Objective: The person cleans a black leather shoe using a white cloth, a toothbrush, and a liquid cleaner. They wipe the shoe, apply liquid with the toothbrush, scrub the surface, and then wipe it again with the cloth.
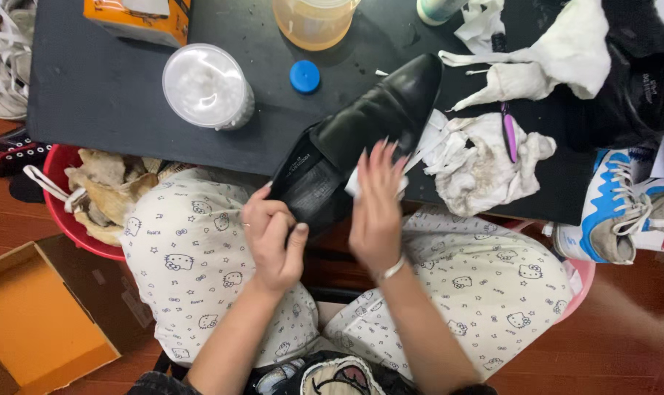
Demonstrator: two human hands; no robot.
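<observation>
A black leather dress shoe (368, 121) lies across the near edge of the dark table (98, 95), toe pointing up and to the right. My left hand (273, 238) grips the shoe's heel end. My right hand (377, 208) presses a small white wipe (352, 183) flat against the shoe's side, fingers spread over it. My knees in patterned white trousers sit under the table edge.
On the table stand a white-lidded round tub (207, 86), a blue cap (305, 76), an amber plastic jug (313, 22), an orange box (138, 18), soiled white cloths (485, 157) and a purple-handled brush (509, 135). A blue-white sneaker (617, 208) lies right; a red basin (72, 219) and an open cardboard box (35, 318) sit left.
</observation>
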